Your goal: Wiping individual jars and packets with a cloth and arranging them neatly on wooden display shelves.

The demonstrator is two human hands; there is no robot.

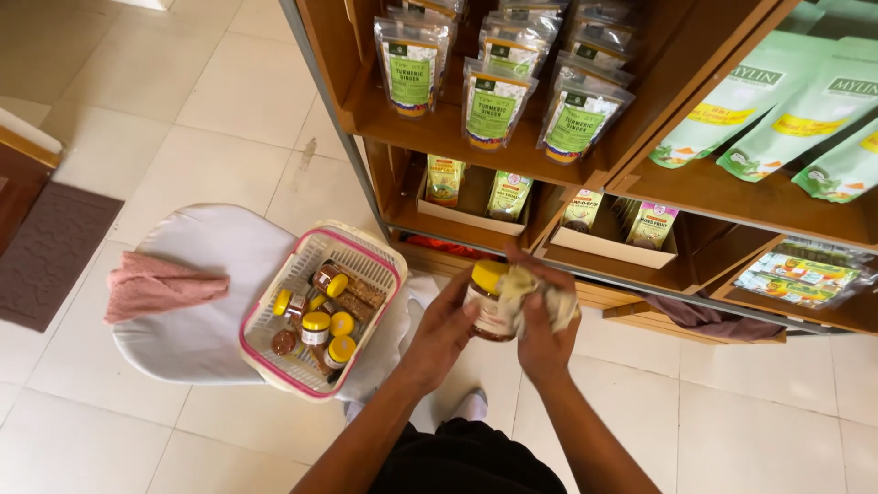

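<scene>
A small jar [486,300] with a yellow lid and brown contents is gripped from the left side by my left hand [445,331]. Against the jar's right side, my right hand [543,331] presses a crumpled pale cloth [532,291]. Both hands are in front of a wooden shelf unit [631,187]. To my left a cream basket with a pink rim [265,359] holds several more yellow-lidded jars [316,327].
The basket rests on a white padded stool [197,274] with a folded pink cloth [155,285] on it. Shelves hold green-labelled pouches [494,105], boxed packets [508,194] and pale green bags [782,110]. A dark mat [50,252] lies at far left on the tiled floor.
</scene>
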